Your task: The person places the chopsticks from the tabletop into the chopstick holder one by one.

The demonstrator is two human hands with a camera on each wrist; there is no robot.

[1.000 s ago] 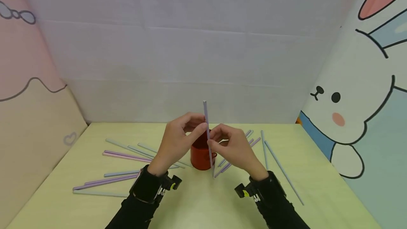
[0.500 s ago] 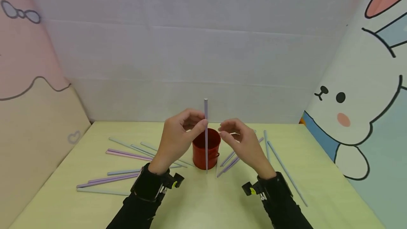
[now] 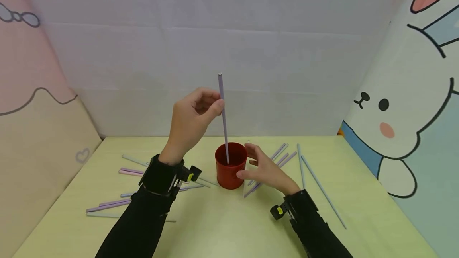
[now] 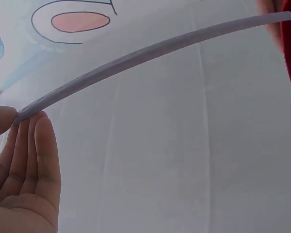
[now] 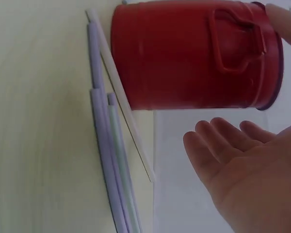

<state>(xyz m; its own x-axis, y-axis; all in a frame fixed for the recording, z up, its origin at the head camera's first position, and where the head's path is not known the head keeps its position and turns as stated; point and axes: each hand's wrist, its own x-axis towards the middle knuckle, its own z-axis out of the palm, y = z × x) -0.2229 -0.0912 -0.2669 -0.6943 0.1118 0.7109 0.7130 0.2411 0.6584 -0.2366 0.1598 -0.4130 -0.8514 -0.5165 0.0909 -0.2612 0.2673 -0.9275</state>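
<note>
Currently, the 2 hands work apart. The left hand (image 3: 190, 120) pinches a slender pale purple rod (image 3: 224, 118) between thumb and fingers, near its upper end. The rod stands nearly upright, its upper end leaning slightly left, and its lower end lines up with the mouth of a glossy red cylindrical bucket (image 3: 229, 176) on the pale yellow table (image 3: 222, 226). Whether the tip is below the rim cannot be told. The right hand (image 3: 264, 170) is spread around the right side of the bucket, with the thumb close to the rim and the fingers loosely extended; it grips nothing, and contact with the wall is uncertain.

The step in hand appears to be insertion of the rod. Recommended technique:

1. Hold the rod high, so that the left-hand fingers clear the rim.
2. Center the lower tip over the mouth before lowering; an off-center tip may catch the rim.
3. Use light pressure, as the thin rod probably flexes.
4. Steady the bucket with the right hand without pushing it sideways.
5. Avoid disturbing the pale straight rod (image 5: 111, 70) lying beside the bucket base.
6. Release only after the tip meets the bottom.
</note>
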